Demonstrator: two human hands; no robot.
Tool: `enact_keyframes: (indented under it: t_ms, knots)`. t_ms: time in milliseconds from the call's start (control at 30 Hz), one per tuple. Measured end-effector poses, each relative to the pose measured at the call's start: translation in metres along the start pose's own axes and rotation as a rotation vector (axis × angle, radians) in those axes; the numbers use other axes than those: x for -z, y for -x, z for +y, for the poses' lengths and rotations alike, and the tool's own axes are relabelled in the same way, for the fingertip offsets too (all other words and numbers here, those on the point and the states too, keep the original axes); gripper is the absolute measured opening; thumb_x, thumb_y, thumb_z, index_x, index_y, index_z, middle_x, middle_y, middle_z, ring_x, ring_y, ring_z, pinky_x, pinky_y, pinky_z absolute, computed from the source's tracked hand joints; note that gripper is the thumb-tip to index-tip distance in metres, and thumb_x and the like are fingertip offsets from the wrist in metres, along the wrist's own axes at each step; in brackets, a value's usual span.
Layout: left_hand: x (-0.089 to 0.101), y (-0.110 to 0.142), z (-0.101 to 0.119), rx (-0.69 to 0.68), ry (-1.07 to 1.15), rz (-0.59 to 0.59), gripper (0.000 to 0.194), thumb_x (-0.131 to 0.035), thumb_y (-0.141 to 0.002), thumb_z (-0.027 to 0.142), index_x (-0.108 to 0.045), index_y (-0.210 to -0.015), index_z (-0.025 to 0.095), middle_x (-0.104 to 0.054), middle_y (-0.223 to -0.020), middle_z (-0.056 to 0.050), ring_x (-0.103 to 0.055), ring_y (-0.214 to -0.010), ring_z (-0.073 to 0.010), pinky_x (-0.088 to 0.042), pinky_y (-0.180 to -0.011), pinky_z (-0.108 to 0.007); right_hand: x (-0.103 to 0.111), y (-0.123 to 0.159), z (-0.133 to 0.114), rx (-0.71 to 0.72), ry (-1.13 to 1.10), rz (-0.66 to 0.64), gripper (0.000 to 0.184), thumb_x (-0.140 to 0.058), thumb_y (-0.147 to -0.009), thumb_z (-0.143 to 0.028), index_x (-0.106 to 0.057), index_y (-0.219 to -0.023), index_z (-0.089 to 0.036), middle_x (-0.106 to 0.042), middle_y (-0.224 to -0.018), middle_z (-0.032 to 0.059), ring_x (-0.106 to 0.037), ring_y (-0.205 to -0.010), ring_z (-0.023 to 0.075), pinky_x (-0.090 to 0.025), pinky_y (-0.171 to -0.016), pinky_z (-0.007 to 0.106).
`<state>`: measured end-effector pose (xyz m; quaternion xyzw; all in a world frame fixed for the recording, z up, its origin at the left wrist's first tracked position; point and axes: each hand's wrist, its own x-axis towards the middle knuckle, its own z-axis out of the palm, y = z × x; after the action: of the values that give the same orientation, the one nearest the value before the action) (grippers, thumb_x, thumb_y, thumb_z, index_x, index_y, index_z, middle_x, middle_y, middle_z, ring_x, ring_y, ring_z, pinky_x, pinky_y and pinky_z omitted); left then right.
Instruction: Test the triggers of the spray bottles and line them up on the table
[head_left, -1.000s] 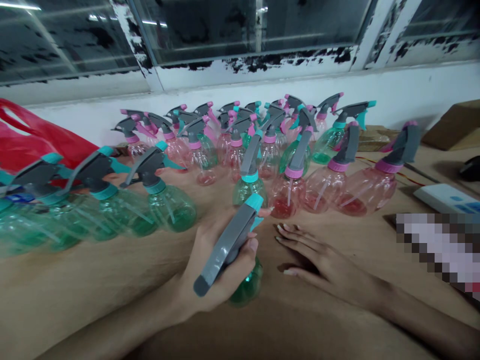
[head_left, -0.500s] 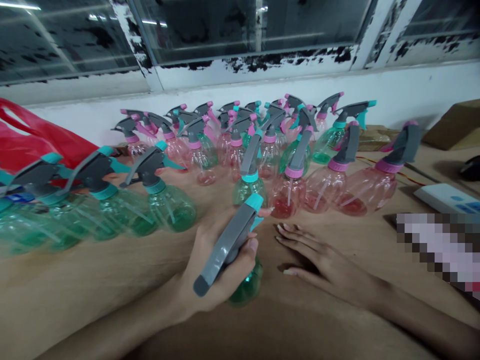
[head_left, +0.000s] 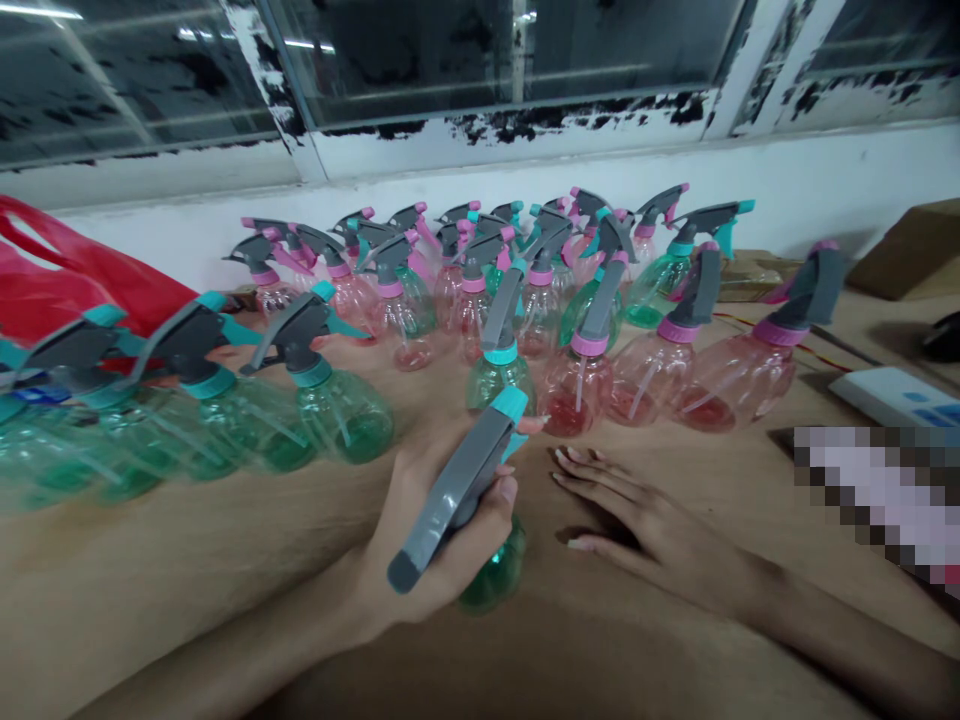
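My left hand [head_left: 435, 510] is wrapped round the neck of a green spray bottle [head_left: 499, 570] with a grey and turquoise trigger head. Its nozzle points away from me, and the hand covers much of the bottle's upper body. Flat on the table, fingers stretched, lies my right hand [head_left: 637, 510], holding nothing. Just beyond the held bottle stands another green spray bottle [head_left: 499, 380]. Beside that one, a pink spray bottle [head_left: 576, 395] is nearest to my right fingertips.
Several green spray bottles [head_left: 345, 415] stand in a row at left, before a red plastic bag [head_left: 90, 265]. Pink and green bottles crowd the back by the wall. At right are a cardboard box [head_left: 907, 250], a white device [head_left: 892, 395] and a black mouse [head_left: 945, 335].
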<state>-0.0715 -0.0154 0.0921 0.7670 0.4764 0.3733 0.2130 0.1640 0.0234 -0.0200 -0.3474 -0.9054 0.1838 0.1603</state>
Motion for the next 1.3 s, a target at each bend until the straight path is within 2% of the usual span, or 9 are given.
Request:
enact_keyframes:
  t_ms: [467,867,1033,1200,1300]
  knots:
    - [0.0026,-0.0009,0.0003,0.012,-0.025,-0.058,0.033,-0.047,-0.079,0.013,-0.057,-0.109,0.019,-0.055,-0.074,0.001,-0.056,-0.069,-0.0162,-0.049,-0.072,-0.030,0.0003,0.0000,0.0004,0.003,-0.009,0.008,0.058,-0.049,-0.089,-0.045,-0.031,-0.141,-0.027,-0.038,-0.145,0.0042,-0.031,-0.134,0.0233,-0.030,-0.109,0.047]
    - [0.0025,-0.0006,0.0026,-0.014,0.040,-0.025,0.031,-0.047,-0.078,0.012,-0.059,-0.106,0.019,-0.058,-0.077,0.000,-0.060,-0.070,-0.0143,-0.051,-0.074,-0.029,-0.0012,0.0005,0.0021,-0.001,-0.001,-0.001,0.059,-0.049,-0.089,-0.046,-0.030,-0.141,-0.027,-0.037,-0.146,0.0039,-0.030,-0.134,0.0233,-0.030,-0.109,0.047]
    - [0.0050,-0.0017,0.0035,0.007,-0.015,-0.060,0.025,-0.044,-0.077,0.013,-0.059,-0.097,0.018,-0.054,-0.068,0.002,-0.057,-0.063,-0.0155,-0.049,-0.066,-0.029,-0.0015,0.0004,0.0023,0.007,0.003,-0.004,0.058,-0.048,-0.089,-0.046,-0.031,-0.141,-0.027,-0.037,-0.146,0.0036,-0.030,-0.134,0.0230,-0.029,-0.109,0.048]
    - [0.0072,-0.0031,0.0046,-0.020,0.063,-0.039,0.018,-0.047,-0.070,0.008,-0.056,-0.082,0.018,-0.061,-0.081,-0.002,-0.061,-0.075,-0.0165,-0.050,-0.072,-0.028,-0.0010,0.0005,0.0009,0.006,-0.016,0.026,0.057,-0.049,-0.089,-0.045,-0.033,-0.140,-0.027,-0.040,-0.144,0.0046,-0.032,-0.133,0.0238,-0.030,-0.109,0.048]
    - [0.0075,-0.0033,0.0045,-0.030,0.054,-0.048,0.018,-0.045,-0.070,0.009,-0.056,-0.082,0.018,-0.060,-0.078,-0.001,-0.060,-0.069,-0.0155,-0.050,-0.068,-0.027,-0.0007,0.0004,-0.0001,0.000,-0.008,0.019,0.057,-0.049,-0.089,-0.045,-0.032,-0.141,-0.027,-0.040,-0.144,0.0042,-0.032,-0.133,0.0235,-0.030,-0.109,0.047]
